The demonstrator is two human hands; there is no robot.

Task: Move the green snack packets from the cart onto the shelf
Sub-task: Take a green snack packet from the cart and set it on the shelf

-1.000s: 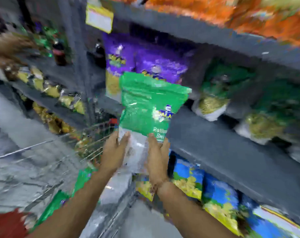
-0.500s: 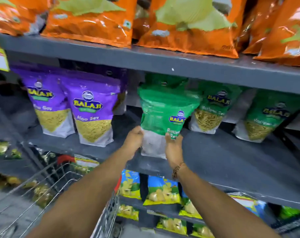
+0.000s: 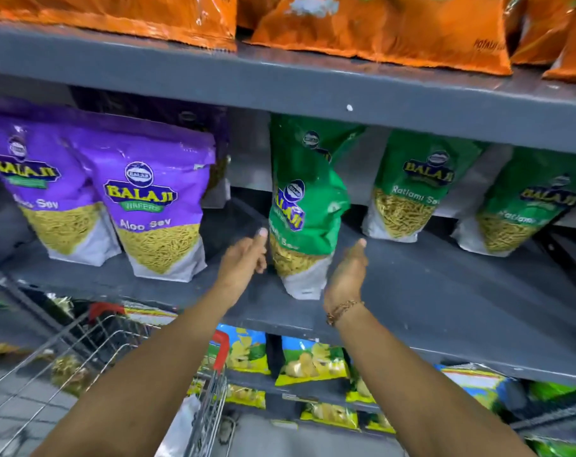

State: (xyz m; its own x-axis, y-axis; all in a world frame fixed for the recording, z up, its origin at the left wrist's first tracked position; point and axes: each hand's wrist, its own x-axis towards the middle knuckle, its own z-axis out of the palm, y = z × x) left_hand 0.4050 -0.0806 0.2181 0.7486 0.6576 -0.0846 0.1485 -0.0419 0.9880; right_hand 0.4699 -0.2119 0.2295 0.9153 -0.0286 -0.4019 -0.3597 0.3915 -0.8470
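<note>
A green snack packet (image 3: 308, 222) stands upright on the grey middle shelf (image 3: 445, 291), its top crumpled and turned a little to the right. My left hand (image 3: 244, 262) is at its left edge, fingers apart, the thumb touching or almost touching the bag. My right hand (image 3: 346, 275) is just right of it, palm turned inward, a small gap between hand and bag. Neither hand grips it. Another green packet (image 3: 309, 143) stands behind it, and two more green packets (image 3: 412, 192) (image 3: 524, 212) stand to the right. The wire cart (image 3: 108, 351) is at the lower left.
Purple Aloo Sev packets (image 3: 155, 206) fill the shelf's left half. Orange bags (image 3: 379, 28) lie on the shelf above. Yellow and blue snack bags (image 3: 309, 361) sit on the lower shelves. The cart's red handle corner (image 3: 222, 351) is under my left forearm.
Both hands carried the green packet from above the cart to the middle shelf, set it standing, and have come off its sides. My view has moved closer to the shelf.
</note>
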